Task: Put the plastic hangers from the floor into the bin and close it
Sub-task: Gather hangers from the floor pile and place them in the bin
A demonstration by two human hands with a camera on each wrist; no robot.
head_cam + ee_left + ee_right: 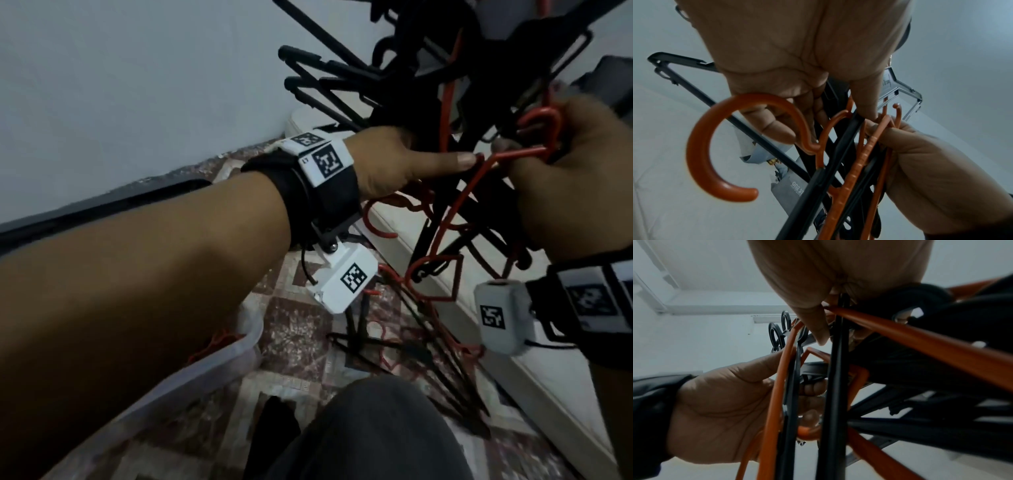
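A tangled bundle of black hangers (346, 78) and red hangers (448, 219) is lifted above the floor between both hands. My left hand (404, 161) grips the bundle from the left, fingers curled round the black bars (838, 162), thumb stretched toward a red hanger's arm. A big orange-red hook (701, 146) hangs by the left fingers (774, 126). My right hand (561, 164) clutches the red hook (544, 123) and other hook ends. The left hand (725, 402) and the right hand (838, 272) appear in the right wrist view. Several more hangers (394, 342) lie on the floor.
An open clear plastic bin (239, 342) stands at lower left under my left forearm, with red hangers inside. A long white padded slab (548, 377) runs along the right. My knee (370, 428) is at the bottom. The floor is patterned tile; a pale wall stands behind.
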